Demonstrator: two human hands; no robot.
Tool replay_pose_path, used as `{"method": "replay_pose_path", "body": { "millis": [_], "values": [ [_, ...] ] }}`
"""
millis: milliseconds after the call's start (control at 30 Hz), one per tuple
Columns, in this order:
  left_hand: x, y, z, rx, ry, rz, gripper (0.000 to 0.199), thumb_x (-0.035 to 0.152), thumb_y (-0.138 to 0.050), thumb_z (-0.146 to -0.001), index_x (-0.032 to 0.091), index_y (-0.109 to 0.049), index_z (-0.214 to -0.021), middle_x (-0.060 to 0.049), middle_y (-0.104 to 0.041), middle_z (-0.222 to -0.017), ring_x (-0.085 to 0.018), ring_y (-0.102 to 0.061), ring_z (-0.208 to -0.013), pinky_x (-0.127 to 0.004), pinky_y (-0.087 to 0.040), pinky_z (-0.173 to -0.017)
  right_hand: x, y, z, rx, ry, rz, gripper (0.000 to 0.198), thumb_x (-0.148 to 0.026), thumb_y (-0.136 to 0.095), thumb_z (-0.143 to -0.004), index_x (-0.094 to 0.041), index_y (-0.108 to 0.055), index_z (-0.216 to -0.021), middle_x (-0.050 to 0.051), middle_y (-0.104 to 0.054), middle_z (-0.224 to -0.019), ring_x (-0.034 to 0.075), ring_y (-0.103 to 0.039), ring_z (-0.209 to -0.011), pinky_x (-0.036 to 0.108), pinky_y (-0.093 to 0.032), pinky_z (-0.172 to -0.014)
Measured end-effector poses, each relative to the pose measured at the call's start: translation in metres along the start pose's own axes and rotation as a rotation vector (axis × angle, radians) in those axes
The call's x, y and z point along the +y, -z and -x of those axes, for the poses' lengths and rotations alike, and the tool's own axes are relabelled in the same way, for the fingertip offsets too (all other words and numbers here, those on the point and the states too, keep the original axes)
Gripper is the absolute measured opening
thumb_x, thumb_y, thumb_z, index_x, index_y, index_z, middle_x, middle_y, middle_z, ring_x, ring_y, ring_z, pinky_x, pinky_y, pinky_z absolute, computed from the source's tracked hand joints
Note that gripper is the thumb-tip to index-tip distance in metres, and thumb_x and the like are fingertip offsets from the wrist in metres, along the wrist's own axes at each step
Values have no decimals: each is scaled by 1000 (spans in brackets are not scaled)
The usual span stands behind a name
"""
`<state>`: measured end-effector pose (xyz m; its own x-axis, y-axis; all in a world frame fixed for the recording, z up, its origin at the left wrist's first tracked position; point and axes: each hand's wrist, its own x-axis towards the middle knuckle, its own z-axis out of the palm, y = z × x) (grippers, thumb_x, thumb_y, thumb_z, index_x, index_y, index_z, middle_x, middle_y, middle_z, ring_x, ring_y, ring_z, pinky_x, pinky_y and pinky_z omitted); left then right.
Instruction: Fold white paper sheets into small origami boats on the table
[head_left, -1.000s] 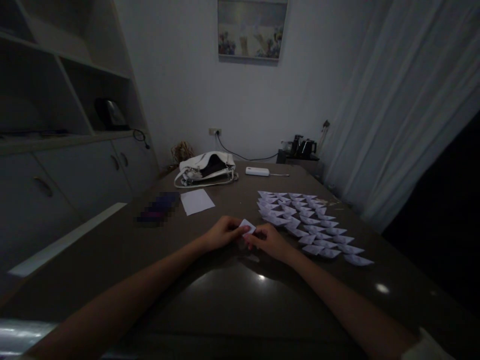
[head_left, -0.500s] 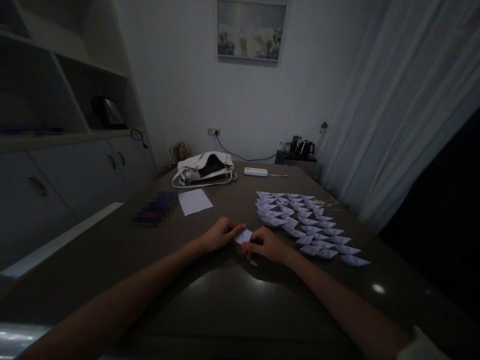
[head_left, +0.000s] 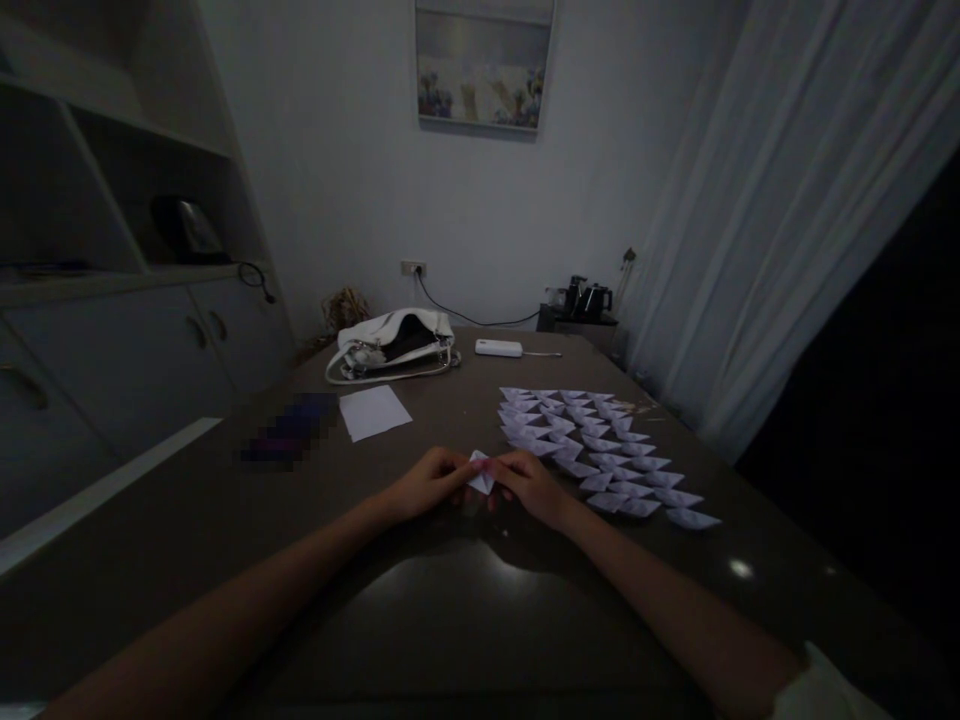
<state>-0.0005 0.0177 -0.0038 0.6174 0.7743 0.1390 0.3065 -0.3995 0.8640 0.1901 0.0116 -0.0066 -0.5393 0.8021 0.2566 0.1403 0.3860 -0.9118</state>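
Between my two hands is a small folded piece of white paper [head_left: 481, 482], diamond-shaped from this angle. My left hand [head_left: 431, 482] pinches its left side, the thumb lying on top. From the other side my right hand [head_left: 531, 486] grips it, with its thumb meeting the left one near the paper's upper part. Both hands are closed, just above the dark table [head_left: 450, 620]. Right of my right hand stand several folded paper boats [head_left: 600, 445] in rows. A flat stack of white paper sheets [head_left: 373, 412] lies beyond my left hand.
A white handbag [head_left: 397, 343] sits at the table's far side, with a white power bank [head_left: 499, 348] and its short cable to the right. A blurred dark item [head_left: 292, 430] lies at left. Cabinets [head_left: 135, 350] line the left; a curtain [head_left: 720, 220] hangs at right.
My right hand has shifted its grip, and both thumbs now come together on the folded paper. The paper is turned to a diamond shape. The whole view has swung slightly right.
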Motion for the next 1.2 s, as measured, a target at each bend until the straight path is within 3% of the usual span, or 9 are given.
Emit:
{"method": "replay_pose_path", "body": {
  "millis": [100, 300, 600, 867, 1033, 1200],
  "values": [
    [-1, 1, -2, 27, -3, -20, 62, 63, -38, -87, 10, -56, -60, 0, -49, -50, -8, -41, -46, -19, -30, -45, 1, 1, -1, 54, -9, 9, 57, -63, -46, -84, -13, -64, -64, 1, -56, -50, 8, -40, -44, 21, -28, -45],
    [3, 2, -2, 94, -18, -37, 62, 62, -38, -87, 10, -54, -58, 1, -46, -49, -8, -38, -45, -19, -29, -44, 4, 1, 0, -40, -42, 10, 47, -55, -55, -83, -11, -67, -70, 2, -60, -53, 8, -44, -44, 20, -32, -45],
    [2, 4, -5, 234, -115, -122, 43, 49, -43, -90, 12, -56, -73, 0, -52, -65, -11, -48, -61, -21, -38, -56, -1, 2, 3, -74, -39, 156, 46, -52, -56, -83, -12, -67, -65, 2, -60, -54, 10, -50, -49, 21, -37, -50],
    [2, 9, 1, 149, -209, -446, 22, 32, -53, -88, 14, -64, -81, -2, -57, -72, -13, -50, -64, -22, -34, -60, -4, 7, 3, 144, 99, 360, 23, -36, -65, -81, -15, -68, -90, 1, -62, -71, 11, -51, -60, 21, -38, -56],
    [1, 11, 1, 170, -232, -598, 23, 35, -53, -90, 16, -65, -85, -3, -58, -77, -14, -53, -68, -22, -37, -62, -1, 7, 3, 185, 135, 448, 10, -26, -68, -79, -17, -69, -81, 0, -62, -67, 10, -50, -58, 21, -37, -55],
    [3, 10, 2, 204, -262, -580, 18, 32, -56, -88, 17, -65, -90, -3, -60, -80, -14, -55, -72, -22, -39, -64, -4, 8, 3, 220, 144, 478, 5, -21, -66, -79, -16, -67, -78, 0, -62, -67, 11, -53, -59, 21, -39, -55]
  ]
}}
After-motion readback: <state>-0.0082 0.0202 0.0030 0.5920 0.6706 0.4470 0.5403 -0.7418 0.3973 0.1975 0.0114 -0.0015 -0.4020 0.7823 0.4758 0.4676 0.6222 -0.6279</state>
